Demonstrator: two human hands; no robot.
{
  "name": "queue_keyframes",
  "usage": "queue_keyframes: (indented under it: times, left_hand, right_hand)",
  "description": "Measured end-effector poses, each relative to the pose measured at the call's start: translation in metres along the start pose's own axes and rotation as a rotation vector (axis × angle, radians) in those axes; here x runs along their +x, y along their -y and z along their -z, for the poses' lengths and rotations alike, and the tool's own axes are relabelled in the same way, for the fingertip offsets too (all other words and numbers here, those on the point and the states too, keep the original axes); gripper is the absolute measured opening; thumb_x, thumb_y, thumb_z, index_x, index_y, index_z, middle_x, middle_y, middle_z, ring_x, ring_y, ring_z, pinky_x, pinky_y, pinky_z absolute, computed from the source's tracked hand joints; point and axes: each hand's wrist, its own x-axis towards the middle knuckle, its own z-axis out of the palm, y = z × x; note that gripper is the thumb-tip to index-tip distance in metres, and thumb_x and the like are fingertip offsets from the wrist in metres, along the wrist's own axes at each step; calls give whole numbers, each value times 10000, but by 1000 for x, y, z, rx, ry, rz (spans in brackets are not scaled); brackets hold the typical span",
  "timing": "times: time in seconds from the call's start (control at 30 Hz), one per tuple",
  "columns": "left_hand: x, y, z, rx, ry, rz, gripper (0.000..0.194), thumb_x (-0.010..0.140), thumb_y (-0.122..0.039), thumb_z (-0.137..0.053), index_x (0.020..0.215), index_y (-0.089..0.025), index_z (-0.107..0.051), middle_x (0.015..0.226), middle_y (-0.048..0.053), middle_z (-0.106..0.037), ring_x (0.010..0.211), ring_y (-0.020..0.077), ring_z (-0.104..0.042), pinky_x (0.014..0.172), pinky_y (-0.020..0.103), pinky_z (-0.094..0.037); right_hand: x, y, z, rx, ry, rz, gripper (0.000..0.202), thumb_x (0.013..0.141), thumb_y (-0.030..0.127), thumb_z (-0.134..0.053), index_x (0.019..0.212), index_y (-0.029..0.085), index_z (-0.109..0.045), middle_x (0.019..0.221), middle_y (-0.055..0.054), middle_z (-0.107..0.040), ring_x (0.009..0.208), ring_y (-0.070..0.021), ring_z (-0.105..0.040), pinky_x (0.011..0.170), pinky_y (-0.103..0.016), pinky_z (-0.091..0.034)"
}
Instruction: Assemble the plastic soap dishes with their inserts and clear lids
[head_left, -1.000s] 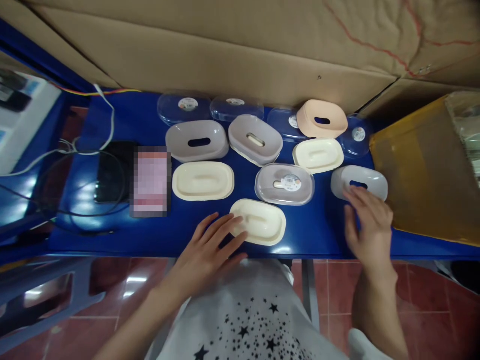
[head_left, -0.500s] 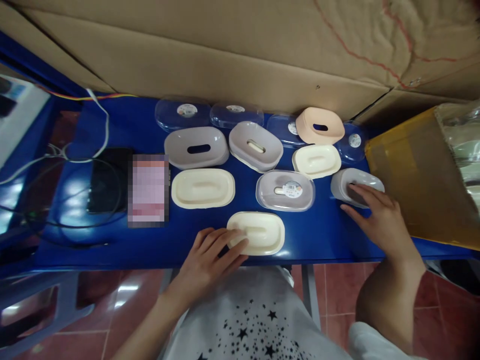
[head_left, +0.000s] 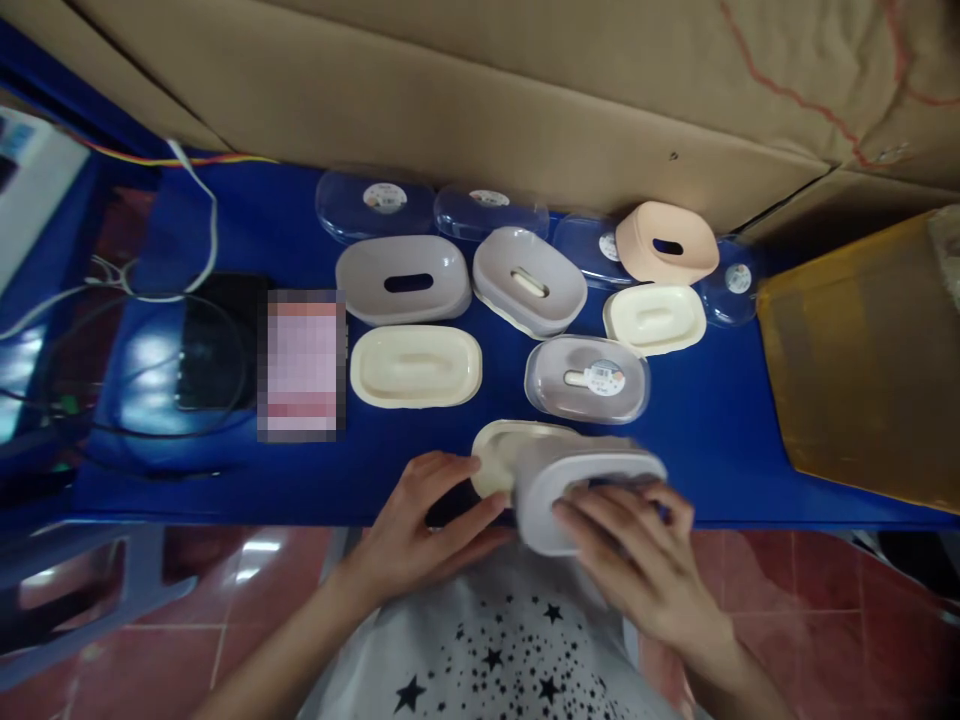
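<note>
My right hand [head_left: 637, 560] grips a grey oval plastic cover [head_left: 540, 510], with fingers at its slotted opening. The cover is tilted and slightly blurred over the right part of a cream oval tray [head_left: 495, 460] near the table's front edge; whether they touch I cannot tell. At the tray's left end is my left hand [head_left: 420, 515], thumb and fingers apart, fingertips at the rim. Just behind lies a grey oval piece under a clear lid [head_left: 555, 385] with a label. Another cream tray [head_left: 416, 368] sits farther left.
Two grey slotted covers [head_left: 442, 295], clear lids [head_left: 375, 205], a peach cover [head_left: 645, 245] and a small cream tray [head_left: 656, 320] line the blue table's back. A cardboard box [head_left: 862, 380] stands right. Cables and a black device [head_left: 214, 370] lie left, beside a pixelated item [head_left: 304, 370].
My right hand has lifted the grey cover from beside the cardboard box and brought it left to the front cream tray. My left hand has stayed at that tray, its fingers more spread.
</note>
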Motion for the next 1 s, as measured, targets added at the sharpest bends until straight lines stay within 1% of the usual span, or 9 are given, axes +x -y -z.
queue_keyframes:
  times: [0.07,0.13,0.27,0.4,0.57,0.7,0.77,0.87,1.0]
  left_hand:
    - [0,0,6,13,-15,-47,277,993,-318,-792,1244,-244,-703,1356,85,-596,1275,243,-635,1083,438,-614]
    - [1,0,11,28,64,-85,308,982,-276,-804,1271,-246,-702,1381,88,-609,1340,259,-613,1154,479,-585]
    - [1,4,15,39,214,-90,422,977,-159,-786,1381,-210,-674,1454,133,-651,1465,308,-555,1237,561,-509]
    - [-3,9,12,31,267,-90,408,1007,-136,-739,1405,-181,-660,1497,137,-658,1491,312,-544,1246,564,-493]
    - [0,9,9,24,220,-83,295,1022,-194,-744,1311,-172,-690,1455,111,-698,1465,285,-570,1240,507,-506]
    - [8,8,8,36,187,-80,273,1028,-233,-741,1289,-176,-684,1426,122,-709,1444,294,-596,1200,493,-544]
    - [9,9,7,54,204,-73,260,1033,-240,-733,1281,-182,-682,1429,121,-707,1442,294,-600,1197,488,-548]
    - [6,12,6,80,250,-69,274,1025,-242,-743,1288,-196,-681,1440,111,-704,1447,296,-597,1197,490,-547]
    - [0,15,4,89,277,-66,325,1006,-161,-742,1320,-200,-671,1482,111,-680,1464,319,-573,1187,515,-544]
  right_hand:
    - [10,17,-13,27,42,51,398,1076,146,-598,1460,233,-662,1334,-42,-782,1192,-232,-710,1031,-438,-423]
    - [19,23,-25,9,64,42,389,1090,148,-577,1459,229,-666,1345,-41,-779,1224,-223,-697,989,-429,-427]
    - [31,23,-41,-25,61,33,424,1064,169,-641,1477,259,-664,1316,-33,-793,1198,-232,-708,967,-444,-461]
    - [27,20,-48,-54,85,66,406,1078,180,-619,1459,309,-671,1406,-14,-754,1264,-225,-694,1068,-454,-461]
    - [17,12,-40,-60,146,71,432,1091,103,-541,1504,196,-623,1590,-63,-609,1476,-229,-569,1277,-470,-327]
    - [15,5,-38,-58,127,60,431,1096,117,-547,1513,204,-616,1599,-60,-598,1504,-233,-549,1371,-504,-166]
    - [14,4,-42,-70,137,45,441,1093,126,-557,1522,216,-610,1617,-52,-578,1508,-236,-547,1382,-513,-144]
    - [13,7,-51,-108,159,32,501,1062,122,-593,1545,257,-598,1642,-45,-543,1507,-258,-554,1356,-545,-251]
    - [11,6,-50,-146,177,50,582,1036,158,-614,1538,451,-595,1619,63,-560,1459,-249,-607,1238,-503,-476]
